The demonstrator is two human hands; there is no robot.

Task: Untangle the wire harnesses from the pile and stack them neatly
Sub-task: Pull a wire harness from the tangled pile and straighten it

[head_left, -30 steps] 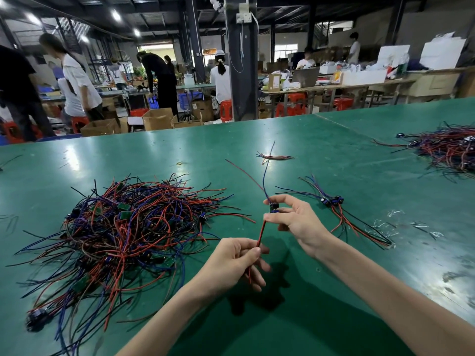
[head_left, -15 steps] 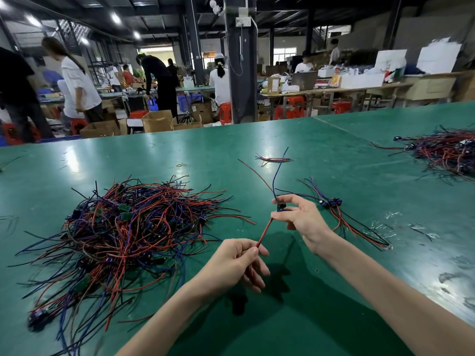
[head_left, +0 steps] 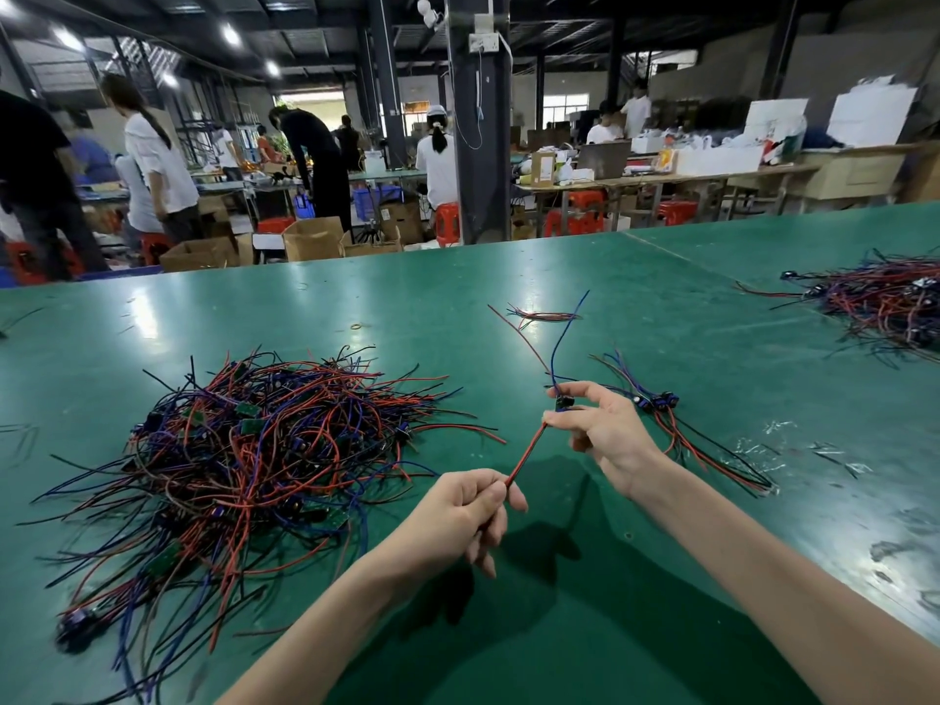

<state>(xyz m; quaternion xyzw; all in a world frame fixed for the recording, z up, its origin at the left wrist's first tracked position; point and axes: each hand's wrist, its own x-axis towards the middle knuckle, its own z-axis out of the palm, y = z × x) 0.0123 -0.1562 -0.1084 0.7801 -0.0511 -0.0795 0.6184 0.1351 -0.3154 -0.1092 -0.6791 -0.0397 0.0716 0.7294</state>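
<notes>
A big tangled pile of red, blue and black wire harnesses [head_left: 254, 450] lies on the green table [head_left: 585, 628] at the left. Between my hands stretches one harness [head_left: 529, 452], held above the table. My left hand [head_left: 463, 516] pinches its red and black wire ends. My right hand [head_left: 603, 429] pinches its small black connector, and a blue and a red wire rise from there. Just right of my right hand lies a small stack of sorted harnesses [head_left: 676, 424], connectors together, wires running to the lower right.
A second wire pile [head_left: 885, 302] sits at the far right edge. A few loose wires [head_left: 539, 314] and a rubber band [head_left: 357, 326] lie mid-table. Clear plastic scraps [head_left: 783, 445] lie at the right. Behind the table, people work among benches, boxes and a pillar [head_left: 478, 119].
My right hand has lifted the connector a little up and to the right, drawing the harness straighter. My left hand has kept its pinch on the wire ends.
</notes>
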